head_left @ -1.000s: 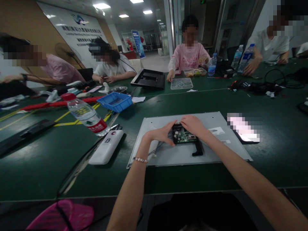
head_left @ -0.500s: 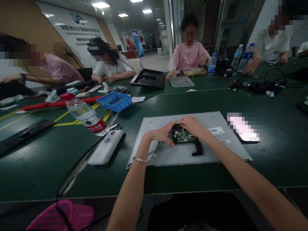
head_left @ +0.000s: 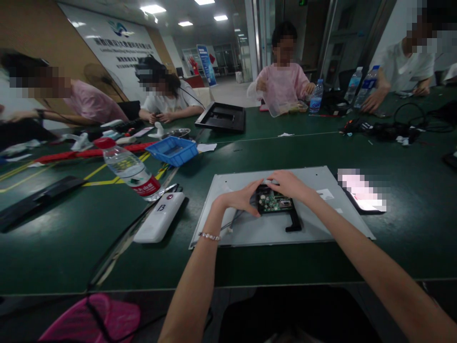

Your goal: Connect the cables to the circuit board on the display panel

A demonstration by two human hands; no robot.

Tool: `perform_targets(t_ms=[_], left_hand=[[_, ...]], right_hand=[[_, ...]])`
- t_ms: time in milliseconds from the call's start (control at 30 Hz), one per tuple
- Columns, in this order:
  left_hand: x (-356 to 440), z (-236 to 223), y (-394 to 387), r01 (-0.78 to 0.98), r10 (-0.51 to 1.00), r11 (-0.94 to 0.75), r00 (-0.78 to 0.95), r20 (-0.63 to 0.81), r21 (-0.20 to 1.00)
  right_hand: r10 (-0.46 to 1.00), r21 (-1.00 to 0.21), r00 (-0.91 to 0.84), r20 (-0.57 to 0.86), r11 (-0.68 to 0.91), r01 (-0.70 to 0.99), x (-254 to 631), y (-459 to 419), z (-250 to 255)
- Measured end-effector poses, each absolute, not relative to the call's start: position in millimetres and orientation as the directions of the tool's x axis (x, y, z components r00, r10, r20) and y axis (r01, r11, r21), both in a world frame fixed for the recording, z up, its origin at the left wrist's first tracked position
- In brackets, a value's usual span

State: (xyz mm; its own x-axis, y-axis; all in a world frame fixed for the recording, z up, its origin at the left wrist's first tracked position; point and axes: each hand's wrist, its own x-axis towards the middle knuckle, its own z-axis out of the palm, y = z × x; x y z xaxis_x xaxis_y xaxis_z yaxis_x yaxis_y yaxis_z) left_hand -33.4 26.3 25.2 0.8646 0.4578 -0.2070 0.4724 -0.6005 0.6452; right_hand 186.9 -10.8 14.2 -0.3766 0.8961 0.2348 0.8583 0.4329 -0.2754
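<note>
A flat grey metal panel (head_left: pixel 246 233) lies on the table before me. On it rests a green circuit board (head_left: pixel 276 202) in a black frame, whose hooked arm reaches towards me. My left hand (head_left: pixel 243 197) grips the board's left edge, thumb near the front corner and fingers at the back. Curled over the back edge is my right hand (head_left: pixel 289 185), its fingertips close to the left ones and partly hidden. Thin grey cables (head_left: pixel 232 220) run out beneath my left hand across the panel.
Left of the panel are a white power bank (head_left: pixel 160 216), a water bottle (head_left: pixel 132 171) and a blue tray (head_left: pixel 173 151). A phone (head_left: pixel 362 190) lies at the right. Farther back sits a black casing (head_left: pixel 223 117). Several people sit around the table.
My right hand's fingers have shifted slightly and arch more over the board's back edge. My left hand keeps its place. Across the table, a person has lifted a clear plastic lid.
</note>
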Motion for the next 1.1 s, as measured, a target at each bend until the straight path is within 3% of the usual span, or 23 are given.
perform_targets(t_ms=[133, 500, 667, 900, 1100], left_hand=[[-33.7, 27.9, 25.0, 0.545, 0.489, -0.578, 0.827, -0.276, 0.607], [-35.7, 23.6, 26.6, 0.518, 0.471, -0.579, 0.843, -0.26, 0.629], [-36.0, 24.2, 26.0, 0.516, 0.468, -0.587, 0.845, -0.258, 0.624], [-37.3, 22.3, 28.4, 0.477, 0.441, -0.611, 0.868, -0.228, 0.632], [-30.2, 30.8, 20.7, 0.465, 0.457, -0.628, 0.87, -0.188, 0.625]], right_hand=[[0.938, -0.317, -0.286, 0.196, 0.337, 0.887, 215.1, -21.6, 25.9], [0.995, -0.512, -0.081, -0.059, 0.04, 0.858, 292.4, -57.3, -2.3], [0.986, -0.563, -0.066, -0.156, -0.034, 0.826, 293.5, -61.7, -2.8], [0.982, -0.576, -0.055, -0.183, -0.061, 0.815, 291.4, -65.0, 2.4], [0.958, -0.762, -0.169, -0.23, -0.069, 0.644, 280.4, -67.9, 9.9]])
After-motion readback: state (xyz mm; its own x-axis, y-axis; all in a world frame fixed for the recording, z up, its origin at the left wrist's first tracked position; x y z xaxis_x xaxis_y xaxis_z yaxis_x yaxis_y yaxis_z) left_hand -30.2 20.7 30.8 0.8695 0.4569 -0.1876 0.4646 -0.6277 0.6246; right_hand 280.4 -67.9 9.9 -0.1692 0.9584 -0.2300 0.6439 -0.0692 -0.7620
